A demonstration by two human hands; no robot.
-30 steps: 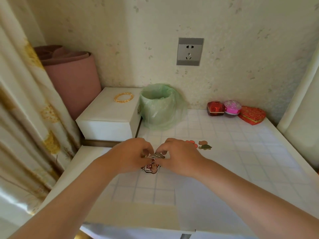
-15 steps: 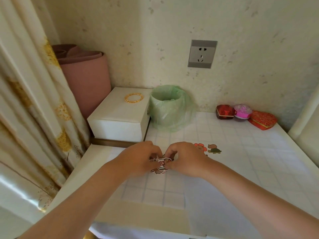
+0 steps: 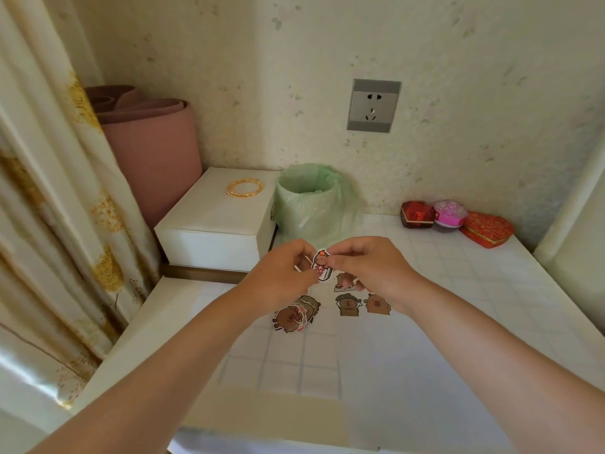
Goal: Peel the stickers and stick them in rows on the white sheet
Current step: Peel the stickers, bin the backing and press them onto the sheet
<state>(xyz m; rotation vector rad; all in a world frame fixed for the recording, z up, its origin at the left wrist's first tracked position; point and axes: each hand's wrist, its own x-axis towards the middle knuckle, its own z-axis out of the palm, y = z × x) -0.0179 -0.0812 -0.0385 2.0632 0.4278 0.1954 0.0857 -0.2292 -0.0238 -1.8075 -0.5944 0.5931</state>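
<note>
Both hands are raised above the table and pinch one small sticker (image 3: 321, 265), a brown animal with a red top on white backing. My left hand (image 3: 281, 276) holds its left edge and my right hand (image 3: 370, 267) its right edge. Below them a loose pile of brown animal stickers (image 3: 294, 314) lies on the tiled table. To its right, three brown animal stickers (image 3: 348, 304) sit on the white sheet (image 3: 409, 371), partly hidden by my right hand.
A bin lined with a green bag (image 3: 312, 204) stands behind my hands. A white box (image 3: 212, 221) with a gold bangle (image 3: 245, 187) is at the left. Red and pink gift boxes (image 3: 455, 221) stand at the back right. A curtain (image 3: 49, 208) hangs left.
Both hands have lifted off the table with one sticker between them, uncovering the sticker pile and the stuck stickers below. The camera has tilted and moved closer.
</note>
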